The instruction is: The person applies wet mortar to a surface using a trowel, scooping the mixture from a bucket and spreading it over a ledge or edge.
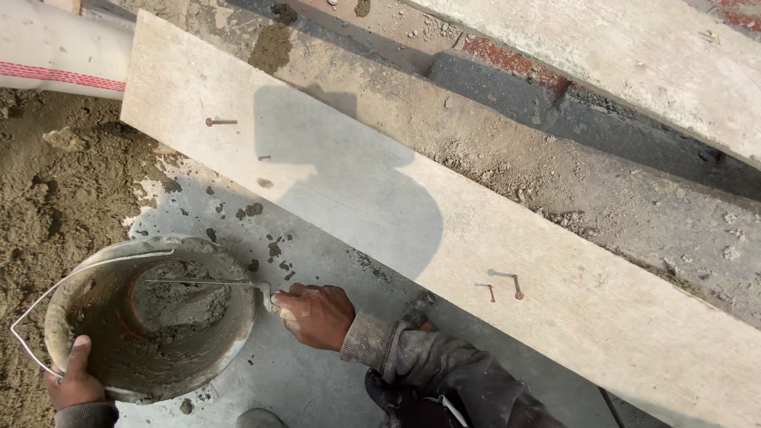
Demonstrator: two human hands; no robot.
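Smooth grey concrete floor [317, 261] fills the lower middle of the view, speckled with dark mortar spots; loose sandy soil [47, 190] borders it along its left edge. On the floor's lower left stands a round metal bucket [230, 329], its wall caked with grey mortar [178, 301] and its thin wire handle [32, 309] swung out toward the soil. Left hand [75, 380] grips the bucket's near rim, thumb hooked over the edge and pointing upward (the fingers below the rim are hidden). Right hand [317, 315], in a dirty grey sleeve [428, 364], is clenched around the handle of a trowel [214, 283], whose thin blade reaches across the rim and lies on the mortar inside the bucket.

Just beyond the hand, a long pale wooden plank [444, 230] runs diagonally from the upper left corner to the lower right, closing off the floor's far edge; the person's shadow falls on it. Rusty nails project from the plank: one near its upper left end [220, 122], a pair near its lower right part [507, 284]. Behind the plank lies a rough mortar-strewn strip, then a second plank [634, 63] at the upper right corner. A white sack [55, 47] with a red stripe sits at the upper left corner.
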